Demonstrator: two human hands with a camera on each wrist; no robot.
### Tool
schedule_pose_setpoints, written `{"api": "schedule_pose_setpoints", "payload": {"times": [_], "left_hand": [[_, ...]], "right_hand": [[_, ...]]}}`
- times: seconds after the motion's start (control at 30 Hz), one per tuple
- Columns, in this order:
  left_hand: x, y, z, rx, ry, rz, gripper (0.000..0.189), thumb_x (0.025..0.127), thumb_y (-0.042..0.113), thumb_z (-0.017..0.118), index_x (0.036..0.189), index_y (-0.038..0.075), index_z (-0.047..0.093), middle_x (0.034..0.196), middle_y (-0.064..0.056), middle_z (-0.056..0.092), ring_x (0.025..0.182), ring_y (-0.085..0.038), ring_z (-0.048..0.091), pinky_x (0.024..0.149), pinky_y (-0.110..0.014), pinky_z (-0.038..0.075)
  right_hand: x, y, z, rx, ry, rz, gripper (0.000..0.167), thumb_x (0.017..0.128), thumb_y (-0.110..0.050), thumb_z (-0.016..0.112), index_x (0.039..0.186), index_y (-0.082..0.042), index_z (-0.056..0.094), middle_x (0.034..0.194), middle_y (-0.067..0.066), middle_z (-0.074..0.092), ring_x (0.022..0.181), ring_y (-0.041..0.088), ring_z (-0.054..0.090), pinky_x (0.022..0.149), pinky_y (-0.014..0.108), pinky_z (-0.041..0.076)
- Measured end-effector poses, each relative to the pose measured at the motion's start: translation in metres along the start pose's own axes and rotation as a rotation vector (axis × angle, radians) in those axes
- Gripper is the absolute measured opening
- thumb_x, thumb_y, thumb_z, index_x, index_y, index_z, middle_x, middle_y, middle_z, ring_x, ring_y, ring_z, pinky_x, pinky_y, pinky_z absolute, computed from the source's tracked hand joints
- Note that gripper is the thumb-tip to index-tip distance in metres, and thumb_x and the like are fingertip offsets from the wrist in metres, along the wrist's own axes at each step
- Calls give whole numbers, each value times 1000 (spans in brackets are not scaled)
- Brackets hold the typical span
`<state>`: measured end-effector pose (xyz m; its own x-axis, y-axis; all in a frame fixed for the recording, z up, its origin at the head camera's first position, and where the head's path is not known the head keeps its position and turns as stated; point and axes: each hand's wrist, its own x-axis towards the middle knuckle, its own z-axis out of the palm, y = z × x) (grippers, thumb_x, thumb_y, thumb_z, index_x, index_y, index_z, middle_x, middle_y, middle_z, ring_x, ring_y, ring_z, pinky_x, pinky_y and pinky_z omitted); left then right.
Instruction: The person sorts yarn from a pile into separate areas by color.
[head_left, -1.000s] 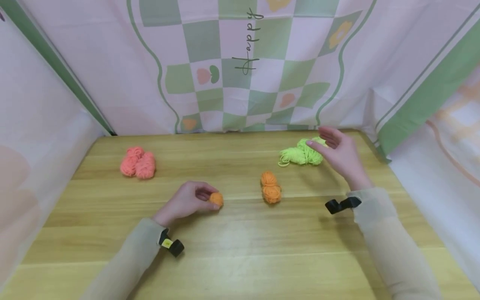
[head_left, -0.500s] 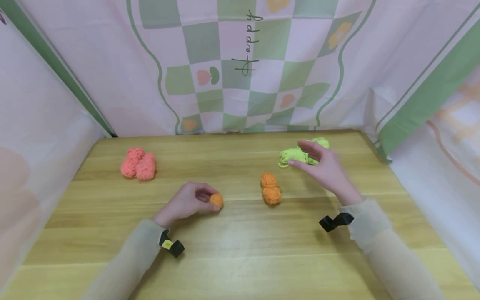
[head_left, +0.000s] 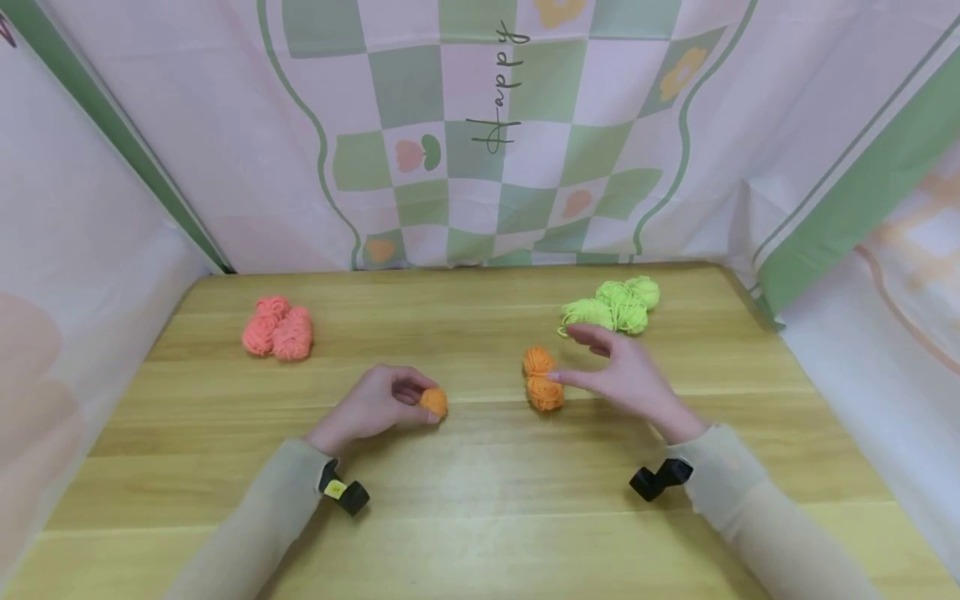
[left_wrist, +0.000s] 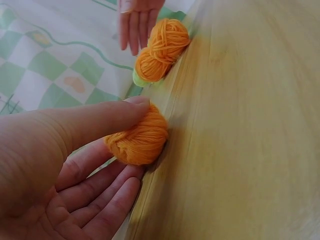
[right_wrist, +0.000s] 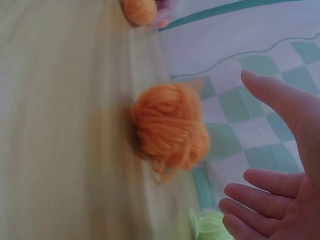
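My left hand (head_left: 382, 402) pinches a small orange ball of yarn (left_wrist: 142, 137) between thumb and fingers, low at the table's surface. My right hand (head_left: 626, 379), thumb and fingers spread apart, hovers just right of two orange yarn balls (head_left: 543, 379) that lie together in the middle. In the head view its thumb tip overlaps their right side. The right wrist view shows a gap between that hand's fingers (right_wrist: 260, 205) and the orange yarn, which has a loose strand hanging off it.
Bright green yarn balls (head_left: 615, 307) lie at the back right, behind my right hand. Pink yarn balls (head_left: 277, 328) sit at the back left of the wooden table (head_left: 450, 517). A checkered curtain (head_left: 480, 150) hangs along the table's far edge.
My right hand has come from over the green yarn, moving left and nearer to me, to beside the two orange balls. The left hand stays in place with its ball.
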<state>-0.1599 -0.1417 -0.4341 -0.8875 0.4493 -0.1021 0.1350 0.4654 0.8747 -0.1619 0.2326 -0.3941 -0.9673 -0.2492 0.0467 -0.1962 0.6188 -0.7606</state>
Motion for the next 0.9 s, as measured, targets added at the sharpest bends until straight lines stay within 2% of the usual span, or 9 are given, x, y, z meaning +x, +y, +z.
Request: {"api": "schedule_pose_setpoints", "payload": {"times": [0.27, 0.47, 0.7, 0.9], "left_hand": [[0, 1, 0, -9, 1, -16, 41, 78, 24, 91, 113, 9, 75, 101, 1, 71, 94, -17, 66, 87, -36, 56], [-1, 2, -1, -6, -1, -22, 40, 79, 24, 91, 113, 11, 75, 102, 2, 71, 95, -17, 66, 87, -35, 55], [-1, 2, -1, -4, 1, -17, 41, 79, 24, 91, 113, 10, 75, 102, 1, 71, 94, -17, 66, 87, -35, 56], [-1, 3, -1, 0, 2, -30, 40, 79, 24, 91, 114, 12, 74, 102, 2, 71, 95, -17, 66, 87, -35, 56]], "right_hand": [[-3, 7, 20, -59, -54, -11, 95, 74, -57, 86, 145, -3, 53, 145, 12, 56, 131, 37, 51, 109, 54, 40], [-4, 6, 30, -48, -70, -18, 96, 70, -55, 90, 143, -4, 55, 139, 12, 60, 127, 32, 56, 108, 52, 42], [-3, 6, 37, -35, -67, -88, 81, 79, -38, 90, 141, 1, 55, 135, 16, 62, 122, 33, 59, 105, 51, 45], [-3, 6, 39, -35, -60, -92, 66, 85, -24, 86, 139, 2, 57, 129, 16, 66, 115, 31, 63, 101, 49, 49]]}}
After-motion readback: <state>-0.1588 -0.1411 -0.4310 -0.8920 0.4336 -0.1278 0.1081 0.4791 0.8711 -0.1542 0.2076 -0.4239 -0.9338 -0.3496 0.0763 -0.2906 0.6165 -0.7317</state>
